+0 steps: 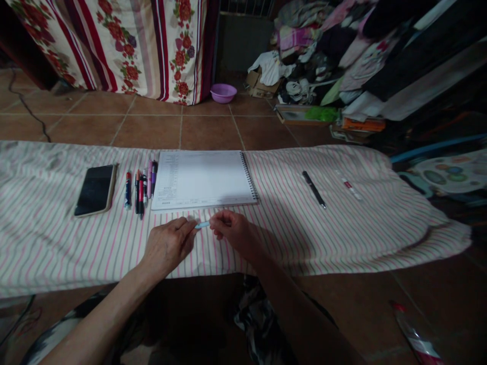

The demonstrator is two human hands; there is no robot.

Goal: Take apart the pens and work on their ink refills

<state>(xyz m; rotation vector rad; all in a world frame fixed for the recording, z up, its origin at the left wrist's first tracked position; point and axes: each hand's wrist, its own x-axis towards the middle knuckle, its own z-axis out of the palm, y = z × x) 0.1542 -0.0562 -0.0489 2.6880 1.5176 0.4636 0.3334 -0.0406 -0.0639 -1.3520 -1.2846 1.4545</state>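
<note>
A slim, light blue pen-like stick spans the gap between my hands, just in front of the notebook; its exact kind is unclear. My left hand pinches its left end, and the fingers of my right hand are closed on its right end. Both ends are hidden by fingers. Beyond them lies an open spiral notebook with a blank white page and its coil on the right. Several pens lie in a group along the notebook's left side.
A phone lies at left on the striped cloth. To the right are a black pen and a clear-and-white stick with a red label. On the floor behind stand a purple basin and piled clothes; a bottle lies at lower right.
</note>
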